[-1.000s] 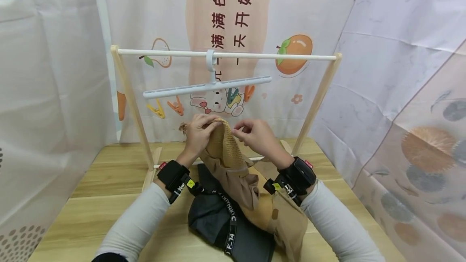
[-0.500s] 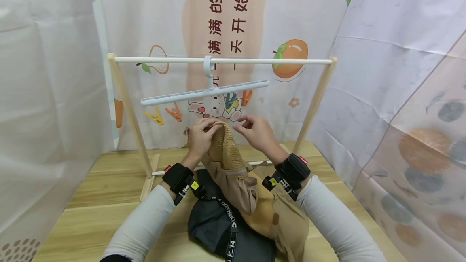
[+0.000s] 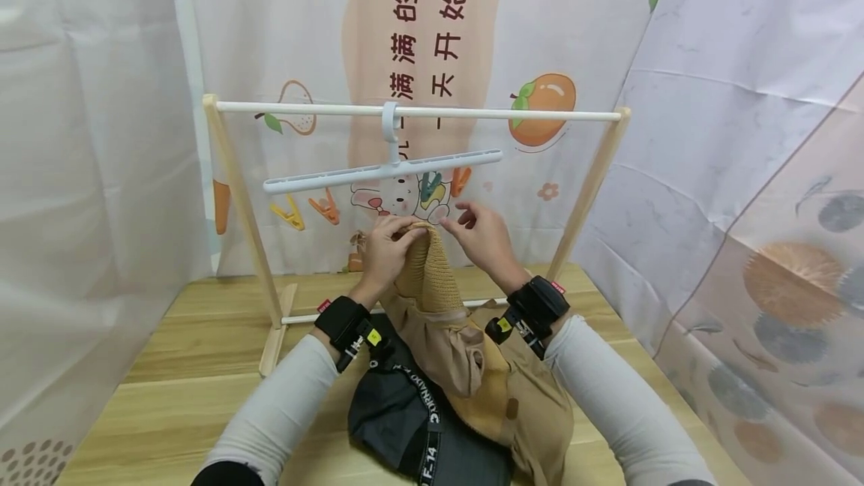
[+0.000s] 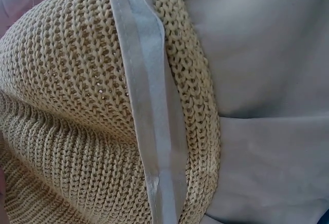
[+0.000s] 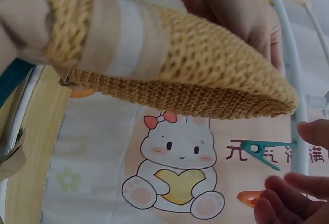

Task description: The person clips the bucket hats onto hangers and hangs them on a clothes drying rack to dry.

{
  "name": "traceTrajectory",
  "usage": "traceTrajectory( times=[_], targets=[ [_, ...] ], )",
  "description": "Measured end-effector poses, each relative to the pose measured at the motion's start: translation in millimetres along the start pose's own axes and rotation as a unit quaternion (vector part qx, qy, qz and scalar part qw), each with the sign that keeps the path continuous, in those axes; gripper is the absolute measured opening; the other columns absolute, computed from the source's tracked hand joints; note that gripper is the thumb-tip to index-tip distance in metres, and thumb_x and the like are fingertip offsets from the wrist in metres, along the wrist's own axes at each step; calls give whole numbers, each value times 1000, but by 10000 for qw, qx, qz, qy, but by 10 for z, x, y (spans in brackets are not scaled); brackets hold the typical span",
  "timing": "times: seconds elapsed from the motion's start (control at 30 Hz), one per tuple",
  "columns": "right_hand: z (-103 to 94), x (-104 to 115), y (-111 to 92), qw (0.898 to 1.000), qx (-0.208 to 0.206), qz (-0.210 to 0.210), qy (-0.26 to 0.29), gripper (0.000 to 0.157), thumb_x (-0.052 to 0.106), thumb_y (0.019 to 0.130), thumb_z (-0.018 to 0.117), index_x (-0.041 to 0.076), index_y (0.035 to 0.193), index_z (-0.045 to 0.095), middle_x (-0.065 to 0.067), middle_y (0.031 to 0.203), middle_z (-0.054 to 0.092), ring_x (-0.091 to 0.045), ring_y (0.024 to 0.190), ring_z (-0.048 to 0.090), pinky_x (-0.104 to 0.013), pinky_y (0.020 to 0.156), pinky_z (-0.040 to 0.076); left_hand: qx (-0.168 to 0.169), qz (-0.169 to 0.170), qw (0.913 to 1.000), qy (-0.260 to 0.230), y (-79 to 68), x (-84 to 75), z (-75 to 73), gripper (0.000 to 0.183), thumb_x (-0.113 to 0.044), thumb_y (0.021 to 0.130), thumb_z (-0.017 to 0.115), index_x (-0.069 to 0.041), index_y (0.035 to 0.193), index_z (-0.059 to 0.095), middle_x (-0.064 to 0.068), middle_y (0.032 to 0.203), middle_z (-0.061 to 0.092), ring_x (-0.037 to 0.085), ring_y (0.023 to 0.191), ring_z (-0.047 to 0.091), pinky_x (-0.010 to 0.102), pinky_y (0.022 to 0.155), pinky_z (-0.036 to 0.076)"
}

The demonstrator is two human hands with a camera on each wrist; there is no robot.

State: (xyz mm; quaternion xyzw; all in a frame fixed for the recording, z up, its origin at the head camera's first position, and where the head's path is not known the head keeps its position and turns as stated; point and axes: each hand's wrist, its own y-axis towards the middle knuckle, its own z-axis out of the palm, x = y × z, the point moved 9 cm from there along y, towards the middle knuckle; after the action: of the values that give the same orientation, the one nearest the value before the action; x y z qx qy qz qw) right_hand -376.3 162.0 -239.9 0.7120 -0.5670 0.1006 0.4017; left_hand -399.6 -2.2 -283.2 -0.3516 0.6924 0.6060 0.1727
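Note:
A tan sun hat [image 3: 442, 283] with a knitted brim rises from the table. My left hand [image 3: 388, 250] pinches the brim's upper edge between thumb and fingers. To the right of that edge is my right hand [image 3: 487, 246], thumb and forefinger apart, with nothing between them. In the right wrist view the knitted brim [image 5: 216, 59] arches over, and fingers [image 5: 288, 198] of my right hand show at the lower right. The left wrist view shows the knit [image 4: 67, 64] close up, with a pale inner band [image 4: 154, 80] and smooth tan cloth.
A pale blue hanger [image 3: 385, 171] hangs tilted from the white rod [image 3: 513, 113] of a wooden rack, just above my hands. Several clothespins hang along it, including a yellow clothespin [image 3: 289, 214] and a teal clothespin [image 3: 429, 186]. A dark cap [image 3: 398, 411] lies under the hat.
My right hand has lifted away from the brim's edge, and its thumb and forefinger have spread. My left hand, still pinching the brim, has shifted a little to the right with it.

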Motion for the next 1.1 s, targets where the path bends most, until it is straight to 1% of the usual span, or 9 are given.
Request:
traceTrajectory(
  times=[0.17, 0.33, 0.43, 0.53, 0.63, 0.77, 0.87, 1.0, 1.1],
  targets=[
    [4, -57, 90, 9998, -180, 77, 56, 54, 40, 88, 61, 1, 124, 55, -18, 100, 61, -29, 91, 56, -46, 77, 50, -64, -38, 10000, 17, 45, 14, -2, 22, -25, 82, 70, -10, 98, 73, 10, 95, 67, 20, 89, 52, 40, 72, 48],
    [-19, -128, 170, 9993, -333, 183, 49, 52, 38, 88, 62, 0, 123, 55, -20, 102, 60, -32, 93, 55, -47, 78, 49, -74, -36, 9999, 69, 79, 29, 4, 23, -26, 82, 70, -10, 98, 73, 11, 94, 68, 19, 85, 56, 40, 71, 51],
    [-63, -178, 236, 9985, -489, 232, -4, 51, 36, 88, 62, -2, 121, 56, -20, 101, 61, -31, 91, 56, -47, 77, 49, -2, -104, 9999, 98, 88, 38, 21, 25, -27, 82, 70, -10, 99, 73, 11, 96, 68, 19, 84, 59, 40, 70, 53],
    [-121, -218, 320, 9974, -662, 274, -34, 52, 37, 88, 62, -3, 121, 56, -21, 100, 61, -30, 88, 56, -46, 75, 50, 118, -170, 9996, 212, 99, 33, 57, 25, -30, 82, 69, -14, 100, 73, 9, 100, 68, 17, 87, 58, 39, 72, 52],
    [-174, -258, 400, 9961, -807, 349, -51, 53, 37, 87, 62, -5, 119, 57, -21, 99, 61, -31, 87, 57, -46, 74, 50, 231, -140, 9993, 243, 118, 2, 110, 24, -31, 82, 69, -15, 99, 73, 8, 100, 67, 17, 87, 56, 39, 72, 51],
    [-194, -325, 481, 9954, -827, 481, -12, 52, 37, 88, 62, -6, 117, 58, -22, 102, 61, -31, 91, 57, -46, 77, 49, 277, -47, 9996, 24, 158, -40, 183, 21, -25, 82, 70, -11, 97, 73, 11, 94, 67, 19, 84, 54, 40, 72, 50],
    [-195, -376, 534, 9949, -829, 557, 107, 54, 39, 87, 62, -6, 117, 59, -21, 102, 62, -31, 91, 56, -45, 78, 49, 339, -97, 9994, -46, 199, -49, 235, 22, -23, 82, 70, -7, 98, 72, 11, 92, 66, 19, 83, 54, 37, 71, 49],
    [-169, -395, 592, 9948, -810, 568, 245, 54, 40, 87, 62, -5, 116, 60, -19, 98, 63, -29, 86, 56, -42, 73, 48, 365, -192, 9991, 72, 232, -19, 276, 24, -24, 82, 70, -6, 98, 71, 9, 90, 65, 18, 81, 53, 32, 67, 46],
    [-138, -396, 620, 9950, -756, 614, 223, 52, 40, 87, 62, -4, 115, 61, -18, 97, 63, -28, 85, 56, -39, 70, 47, 272, -160, 9994, 132, 229, 9, 277, 22, -25, 83, 70, -8, 97, 71, 9, 91, 65, 17, 80, 53, 32, 66, 47]
  ],
)
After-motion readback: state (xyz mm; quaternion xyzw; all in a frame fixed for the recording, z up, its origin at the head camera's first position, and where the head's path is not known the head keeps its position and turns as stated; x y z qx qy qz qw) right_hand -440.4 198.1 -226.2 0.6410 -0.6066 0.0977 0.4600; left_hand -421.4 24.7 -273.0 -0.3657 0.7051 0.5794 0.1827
